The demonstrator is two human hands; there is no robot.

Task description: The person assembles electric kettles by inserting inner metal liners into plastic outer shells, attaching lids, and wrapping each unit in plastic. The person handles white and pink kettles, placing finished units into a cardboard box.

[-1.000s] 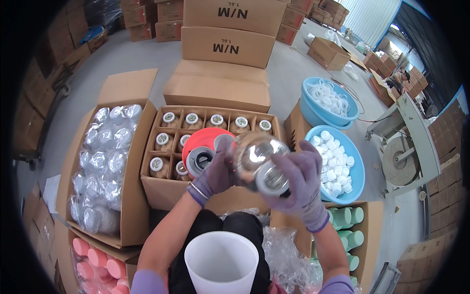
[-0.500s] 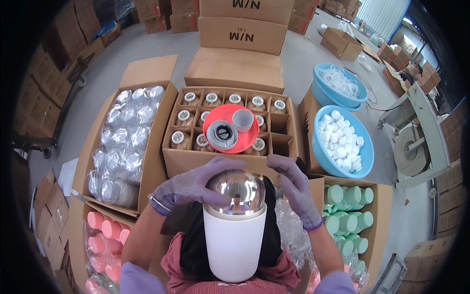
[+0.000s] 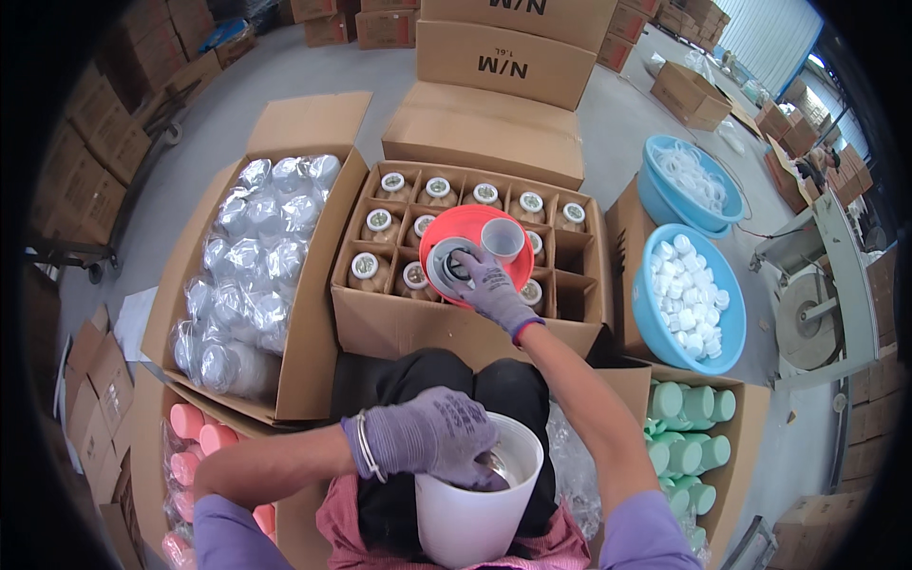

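A white cylindrical flask body (image 3: 467,527) stands in my lap with its round mouth up. My left hand (image 3: 432,439), in a purple-grey glove, reaches into that mouth, fingers closed on a shiny silver liner (image 3: 508,464), which is mostly hidden. My right hand (image 3: 496,293), gloved alike, reaches forward to a red round tray (image 3: 521,271). Its fingers are closed on the black ring of a grey round lid (image 3: 441,266) lying there. Beside the lid on the tray is a translucent cup (image 3: 503,239).
Under the tray stands a divided carton (image 3: 408,318) of white-topped bottles. Plastic-wrapped silvery pieces (image 3: 249,275) fill a carton at left. Pink (image 3: 217,439) and green (image 3: 698,404) flask parts sit in near boxes. Blue basins hold white caps (image 3: 686,294) and clear rings (image 3: 689,176).
The silver dome has sunk from above the flask body's rim to inside it, with my left hand following. My right hand has moved forward to the lid. The view has shifted slightly.
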